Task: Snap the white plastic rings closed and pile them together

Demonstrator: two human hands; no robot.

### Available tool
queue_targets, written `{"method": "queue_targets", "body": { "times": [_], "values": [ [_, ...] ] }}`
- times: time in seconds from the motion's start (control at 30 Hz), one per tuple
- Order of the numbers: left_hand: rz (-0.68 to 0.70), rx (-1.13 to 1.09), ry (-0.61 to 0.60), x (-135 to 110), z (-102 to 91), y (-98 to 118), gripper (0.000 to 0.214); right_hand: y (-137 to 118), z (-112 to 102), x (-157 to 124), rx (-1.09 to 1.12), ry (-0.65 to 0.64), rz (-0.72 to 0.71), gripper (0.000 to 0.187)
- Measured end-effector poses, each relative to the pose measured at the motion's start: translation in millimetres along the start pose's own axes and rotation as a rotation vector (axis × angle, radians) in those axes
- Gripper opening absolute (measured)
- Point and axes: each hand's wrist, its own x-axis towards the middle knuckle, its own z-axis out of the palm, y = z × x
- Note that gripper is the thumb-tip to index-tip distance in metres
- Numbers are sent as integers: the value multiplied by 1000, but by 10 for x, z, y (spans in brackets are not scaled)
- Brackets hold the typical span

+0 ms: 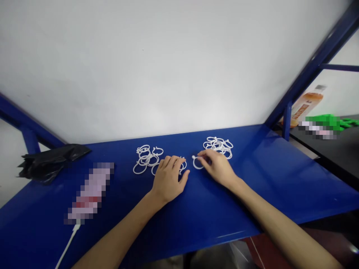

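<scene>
My right hand (217, 166) pinches a thin white curtain ring (198, 163) between thumb and fingertips, low over the blue table. The ring has a small knob at its upper left. Just behind that hand lies a pile of similar white rings (214, 143). My left hand (168, 181) rests flat with the thumb apart, covering part of a few rings (183, 164); their far side is hidden. Left of it, several more white rings (146, 160) lie in a loose, overlapping group.
The blue table (207, 209) meets a white wall (168, 74). A black plastic bag (53, 160) lies at left, near a blurred-out object (91, 190) with a white cable (67, 243). Blue frame posts (308, 71) flank the table. Beyond, at right, stands a bottle (305, 106) beside green items (327, 121).
</scene>
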Motion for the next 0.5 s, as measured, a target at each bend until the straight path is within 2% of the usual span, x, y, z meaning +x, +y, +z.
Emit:
{"method": "queue_targets", "body": {
  "times": [0.1, 0.27, 0.37, 0.5],
  "values": [
    [-43, 91, -69, -21, 26, -25, 25, 239, -157, 203, -194, 152, 141, 14],
    [-19, 101, -138, -42, 67, -87, 9, 617, -231, 449, -454, 183, 259, 18],
    [5, 63, -130, -36, 56, -102, 7, 698, -176, 447, -481, 190, 259, 22],
    [-21, -17, -79, -29, 30, -109, 6, 667, -176, 370, -454, 256, 188, 25]
  ]
}}
